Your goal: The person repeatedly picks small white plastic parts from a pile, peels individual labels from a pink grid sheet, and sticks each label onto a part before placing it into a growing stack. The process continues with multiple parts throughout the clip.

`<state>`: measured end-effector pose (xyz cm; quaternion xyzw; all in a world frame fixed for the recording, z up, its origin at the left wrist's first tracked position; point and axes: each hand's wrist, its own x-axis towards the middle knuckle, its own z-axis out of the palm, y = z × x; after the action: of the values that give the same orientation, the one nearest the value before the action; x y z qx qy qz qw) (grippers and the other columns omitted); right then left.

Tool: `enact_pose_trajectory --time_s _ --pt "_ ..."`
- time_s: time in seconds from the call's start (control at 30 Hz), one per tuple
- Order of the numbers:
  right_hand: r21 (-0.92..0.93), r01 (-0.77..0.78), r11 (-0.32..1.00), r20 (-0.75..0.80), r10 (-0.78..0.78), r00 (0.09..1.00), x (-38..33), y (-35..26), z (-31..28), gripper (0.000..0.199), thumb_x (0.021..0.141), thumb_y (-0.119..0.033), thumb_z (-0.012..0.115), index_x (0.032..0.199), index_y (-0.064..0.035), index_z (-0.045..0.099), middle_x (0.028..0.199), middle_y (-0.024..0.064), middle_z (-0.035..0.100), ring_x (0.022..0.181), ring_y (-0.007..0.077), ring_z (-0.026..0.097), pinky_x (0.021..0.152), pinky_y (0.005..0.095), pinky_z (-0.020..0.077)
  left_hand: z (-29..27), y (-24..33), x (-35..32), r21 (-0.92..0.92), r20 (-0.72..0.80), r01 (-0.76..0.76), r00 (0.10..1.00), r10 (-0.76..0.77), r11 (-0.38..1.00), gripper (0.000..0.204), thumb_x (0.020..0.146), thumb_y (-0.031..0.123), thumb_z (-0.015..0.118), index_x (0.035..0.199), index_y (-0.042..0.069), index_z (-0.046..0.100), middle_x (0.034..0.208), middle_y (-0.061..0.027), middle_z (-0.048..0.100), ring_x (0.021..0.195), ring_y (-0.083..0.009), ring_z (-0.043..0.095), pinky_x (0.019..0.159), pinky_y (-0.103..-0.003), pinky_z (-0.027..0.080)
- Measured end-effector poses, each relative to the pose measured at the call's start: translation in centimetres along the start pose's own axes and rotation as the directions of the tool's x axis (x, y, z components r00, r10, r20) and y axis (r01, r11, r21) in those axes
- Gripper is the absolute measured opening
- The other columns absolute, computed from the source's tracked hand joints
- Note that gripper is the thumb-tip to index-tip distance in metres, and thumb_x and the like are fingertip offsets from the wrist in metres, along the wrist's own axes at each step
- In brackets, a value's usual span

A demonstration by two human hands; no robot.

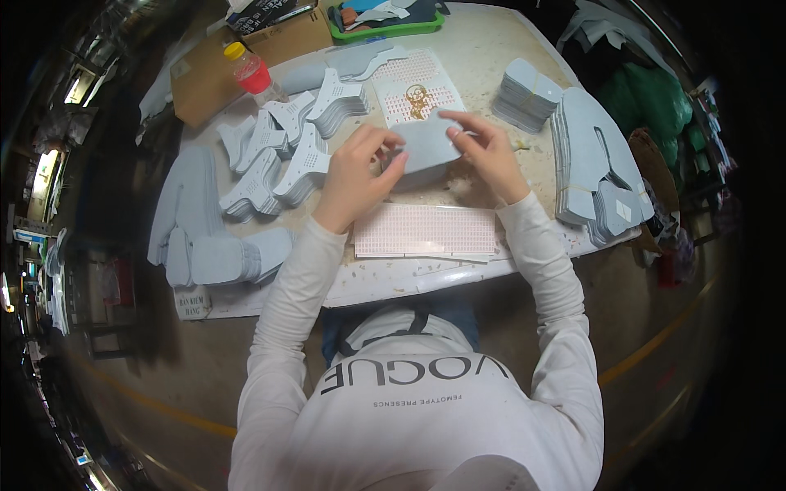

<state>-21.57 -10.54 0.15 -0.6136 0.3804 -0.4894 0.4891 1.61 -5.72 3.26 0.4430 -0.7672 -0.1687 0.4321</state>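
Observation:
Over the middle of the table, a stack of light grey cut pieces [427,146] is held up between my two hands. My left hand [360,170] grips its left end, the fingers curled in and the thumb low. At the right end my right hand [491,151] has its thumb on the stack and its index finger along the far edge. Just below the hands lies a sheet of small pinkish printed labels [424,229]. Beyond the stack is another label sheet [405,69], with a small heap of brownish-gold bands [418,101] on it.
Branching grey stacks [303,168] and long curved stacks [192,200] fill the left side. Rounded stacks [528,96] and large curved pieces [589,151] stand right. At the back are a yellow-capped bottle [248,69], a cardboard box [286,34] and a green tray [389,31].

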Motion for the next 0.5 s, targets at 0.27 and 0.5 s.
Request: enact_pose_trajectory --time_s 0.27,0.5 --pt "-0.588 -0.042 0.808 -0.321 -0.186 0.929 1.4 1.3 -3.2 0.022 0.09 -0.012 0.067 0.11 -0.0046 0.072 0.093 0.0105 0.067 0.077 0.0161 0.066 0.061 0.0275 0.052 -0.8 -0.7 -4.1 0.079 0.376 -0.033 0.926 0.001 0.996 0.026 0.079 0.021 0.076 0.097 0.002 0.07 0.091 -0.0125 0.069 0.084 -0.027 0.067 0.077 -0.035 0.053" --pt "-0.537 0.239 0.809 -0.002 -0.284 0.959 -4.9 -2.1 0.3 0.018 0.087 -0.014 0.069 0.103 -0.0065 0.072 0.088 0.0079 0.067 0.076 0.0207 0.064 0.07 0.0355 0.0494 -0.7 -0.9 -5.6 -0.031 0.452 0.204 0.876 -0.168 0.978 0.027 0.079 0.019 0.079 0.096 0.001 0.07 0.089 -0.0103 0.069 0.081 -0.0207 0.066 0.075 -0.031 0.052"
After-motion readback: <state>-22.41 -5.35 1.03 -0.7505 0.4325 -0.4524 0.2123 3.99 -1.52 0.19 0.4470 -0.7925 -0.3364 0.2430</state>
